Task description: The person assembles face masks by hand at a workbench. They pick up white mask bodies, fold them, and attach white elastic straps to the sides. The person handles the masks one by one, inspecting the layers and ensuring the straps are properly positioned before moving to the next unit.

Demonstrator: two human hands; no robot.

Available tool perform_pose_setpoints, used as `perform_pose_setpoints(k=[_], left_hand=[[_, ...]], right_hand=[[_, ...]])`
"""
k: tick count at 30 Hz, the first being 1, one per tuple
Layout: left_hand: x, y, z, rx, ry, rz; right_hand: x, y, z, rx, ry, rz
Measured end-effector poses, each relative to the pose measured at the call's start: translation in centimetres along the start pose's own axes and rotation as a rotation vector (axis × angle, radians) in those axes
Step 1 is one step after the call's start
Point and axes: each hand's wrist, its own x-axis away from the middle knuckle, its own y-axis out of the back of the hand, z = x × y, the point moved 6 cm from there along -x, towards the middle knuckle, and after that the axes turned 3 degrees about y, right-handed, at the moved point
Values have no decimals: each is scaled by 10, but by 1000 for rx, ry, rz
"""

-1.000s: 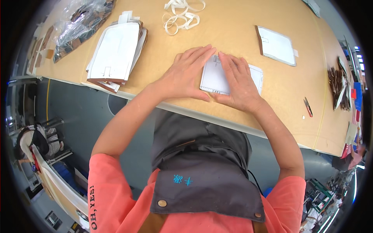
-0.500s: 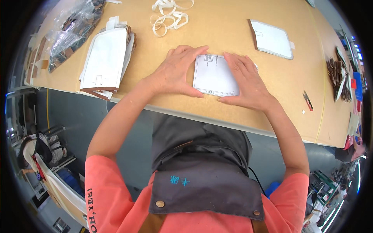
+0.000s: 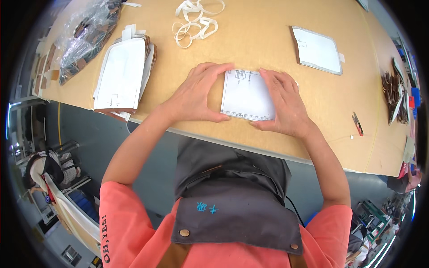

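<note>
The tan surface [image 3: 254, 38] carries a printed white sheet [image 3: 246, 94] near its front edge, a stack of white-and-brown panels [image 3: 120, 73] leftward, a plastic-wrapped bundle [image 3: 87, 38], tangled white ribbon [image 3: 196, 21], a brown-edged panel [image 3: 318, 50], snips [image 3: 358, 124] and brown strips [image 3: 393, 96] rightward.

1. The tan surface [image 3: 254, 40] is bright and evenly lit from far edge to near edge; the soft light appears to fall from overhead.
2. Shadows around the fingers [image 3: 218, 68] are faint and soft-bordered; beyond the near edge, the grey floor [image 3: 87, 120] is clearly dimmer.
3. Clear plastic wrap [image 3: 85, 40] by the far left corner throws scattered white glare; the white sheet [image 3: 248, 96] is very pale, its fine print hard to make out.
4. Past the near right corner, light tubes [image 3: 414, 203] burn out into white streaks.
5. Fisheye distortion bows the near edge; a black rim closes round the view; fingers look fairly crisp, while details beyond the left and right edges are squeezed and soft.
</note>
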Motion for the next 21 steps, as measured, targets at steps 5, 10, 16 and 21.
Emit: perform_pose_setpoints(k=[5,10,16,21], left_hand=[[-16,-1,-28,-110,-115,-39],[-39,-25,-31,-76,-71,125],[-22,-22,-14,-59,-45,25],[-10,-7,-6,-32,-58,16]], right_hand=[[0,-2,-1,27,13,-13],[1,0,-1,19,31,-61],[0,-3,-2,16,32,-63],[1,-2,-2,18,28,-55]])
